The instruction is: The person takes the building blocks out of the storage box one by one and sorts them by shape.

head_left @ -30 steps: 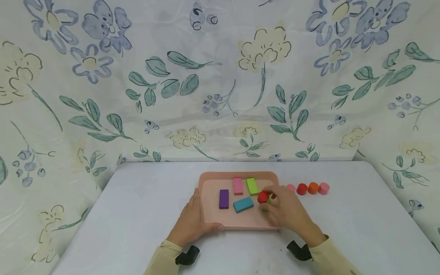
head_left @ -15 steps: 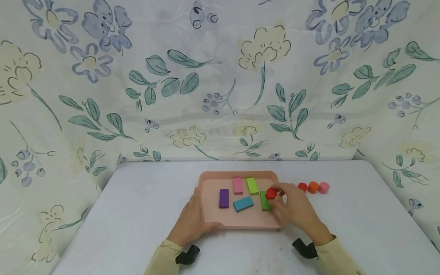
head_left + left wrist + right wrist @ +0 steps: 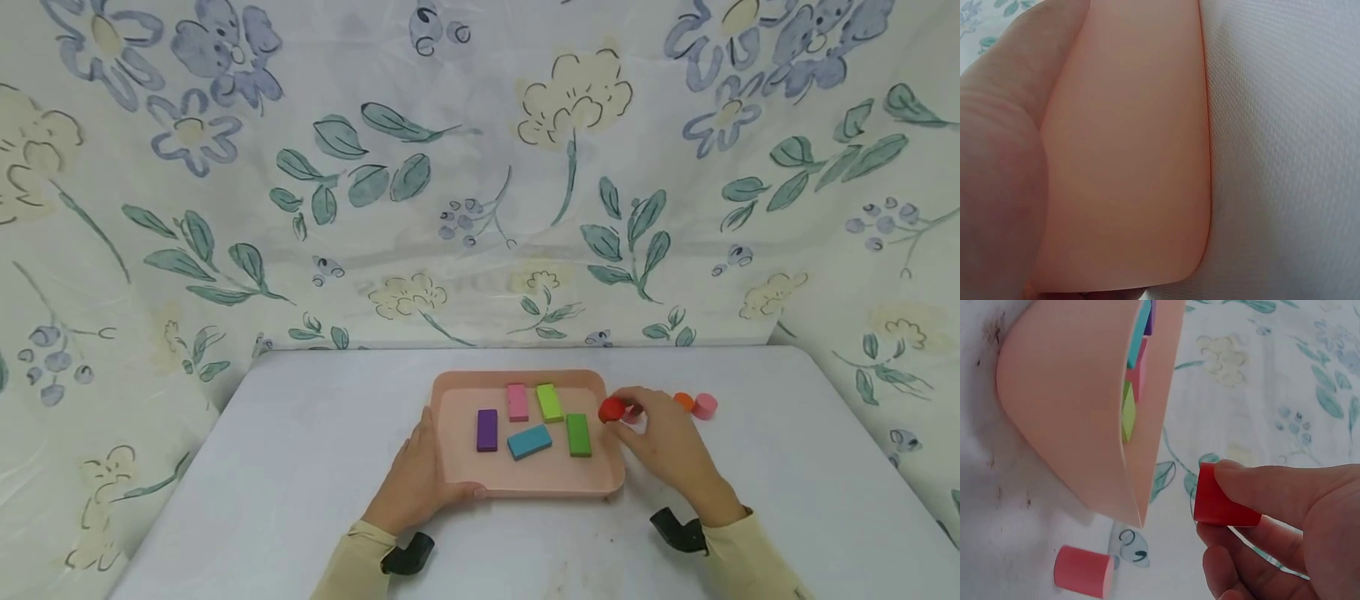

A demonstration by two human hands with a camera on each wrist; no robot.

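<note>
My right hand (image 3: pixel 663 442) pinches a small red cylinder block (image 3: pixel 611 409) between thumb and fingers, just beyond the tray's right rim. In the right wrist view, the red cylinder (image 3: pixel 1222 497) is held near its end beside the pink tray wall (image 3: pixel 1072 394). My left hand (image 3: pixel 412 483) rests at the near left corner of the pink tray (image 3: pixel 525 483), fingers straight along the left side, thumb along the front wall. Inside lie flat rectangular blocks: purple (image 3: pixel 487 431), pink (image 3: pixel 517 402), lime (image 3: pixel 549 403), blue (image 3: pixel 529 442) and green (image 3: pixel 577 435).
On the white table (image 3: pixel 300 467), an orange cylinder (image 3: pixel 683 402) and a pink cylinder (image 3: pixel 705 407) stand to the right of the tray, partly behind my right hand. Another pink cylinder (image 3: pixel 1082 572) shows near the tray in the right wrist view. A floral cloth (image 3: pixel 480 167) hangs behind.
My right hand has moved right with the red cylinder, from over the green block to outside the tray's rim. The green block now shows fully. My left hand stays at the tray.
</note>
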